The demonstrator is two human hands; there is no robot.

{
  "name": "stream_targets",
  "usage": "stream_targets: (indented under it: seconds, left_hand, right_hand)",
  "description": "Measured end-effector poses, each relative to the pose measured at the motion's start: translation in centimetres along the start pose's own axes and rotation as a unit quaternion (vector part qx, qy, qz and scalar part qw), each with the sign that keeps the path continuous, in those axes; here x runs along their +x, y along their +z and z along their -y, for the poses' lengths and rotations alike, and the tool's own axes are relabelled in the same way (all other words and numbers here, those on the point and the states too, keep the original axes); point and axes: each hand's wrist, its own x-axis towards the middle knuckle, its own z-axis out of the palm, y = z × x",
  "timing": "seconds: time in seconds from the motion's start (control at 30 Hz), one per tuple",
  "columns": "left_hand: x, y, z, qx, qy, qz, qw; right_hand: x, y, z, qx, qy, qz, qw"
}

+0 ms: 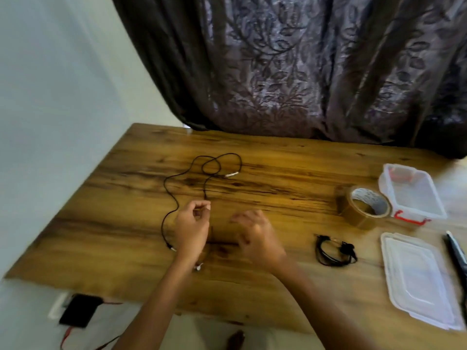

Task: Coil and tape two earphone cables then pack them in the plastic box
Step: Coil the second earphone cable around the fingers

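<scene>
Wooden table (278, 173), grained. Loose black earphone cable (164, 188), thin, lay looped at left. The left hand (193, 223) pinched one strand. The right hand (255, 236), blurred, had relaxed fingers and held nothing. Coiled black earphone bundle (333, 251); glossy brown tape roll (364, 207); clear plastic box (414, 195), red clasps; flat clear lid (419, 279).

An uncoiled earphone cable (164, 184), black, sprawls in loose loops toward the left edge of the tabletop (278, 160), while a coiled earphone cable (333, 251), brown tape roll (353, 213), open clear plastic box (384, 183) and its lid (419, 279) lie near the right edge.
</scene>
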Motion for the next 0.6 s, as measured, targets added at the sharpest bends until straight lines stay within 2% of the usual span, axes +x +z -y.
stream_targets:
  seconds: [0.13, 0.27, 0.37, 0.6]
  left_hand:
    - [0.7, -3.0, 2.1, -0.021, -0.019, -0.063, 0.998]
    - [0.6, -5.0, 3.5, -0.026, -0.037, -0.093, 0.995]
    - [0.5, -5.8, 4.0, -0.032, -0.044, -0.099, 0.994]
    - [0.3, -5.9, 4.2, -0.04, -0.051, -0.071, 0.995]
  right_hand:
    - [1.5, 2.3, 2.4, -0.089, -0.08, 0.169, 0.978]
    - [2.7, 4.1, 3.3, -0.168, -0.158, 0.212, 0.95]
    - [3.6, 5.4, 2.9, -0.206, -0.201, 0.198, 0.937]
    - [3.3, 6.5, 2.2, -0.152, -0.227, 0.082, 0.958]
